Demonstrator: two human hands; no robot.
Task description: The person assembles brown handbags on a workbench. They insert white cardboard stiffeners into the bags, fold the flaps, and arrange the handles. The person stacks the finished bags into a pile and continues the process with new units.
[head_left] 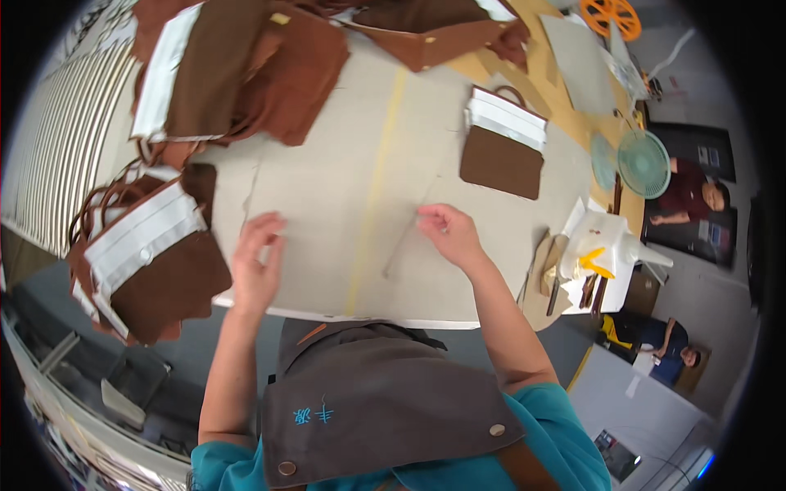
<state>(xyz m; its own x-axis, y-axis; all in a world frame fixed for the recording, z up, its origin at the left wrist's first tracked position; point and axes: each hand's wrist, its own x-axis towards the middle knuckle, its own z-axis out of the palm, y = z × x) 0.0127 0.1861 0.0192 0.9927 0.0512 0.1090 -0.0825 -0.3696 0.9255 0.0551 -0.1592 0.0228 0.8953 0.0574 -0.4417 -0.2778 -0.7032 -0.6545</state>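
My left hand (259, 260) hovers over the left side of the light grey work table (327, 204). Its fingers are loosely bent and apart, with nothing visible between them. Toward the right, my right hand (450, 234) has thumb and fingertips pressed together. A thin dark line (403, 241) passes by those fingertips; whether it is a thread or a mark on the table I cannot tell. Farther right lies a flat brown bag piece (501, 161) with a white strip and a small handle. Beside my left hand, a stack of similar brown bag pieces (168, 274) hangs over the table's edge.
A large pile of reddish-brown pieces (291, 78) covers the far left, with more brown pieces (430, 37) at the back. At right stand a white container (594, 241), a yellow tool (596, 263) and a green round basket (643, 164). Two people are in the background right.
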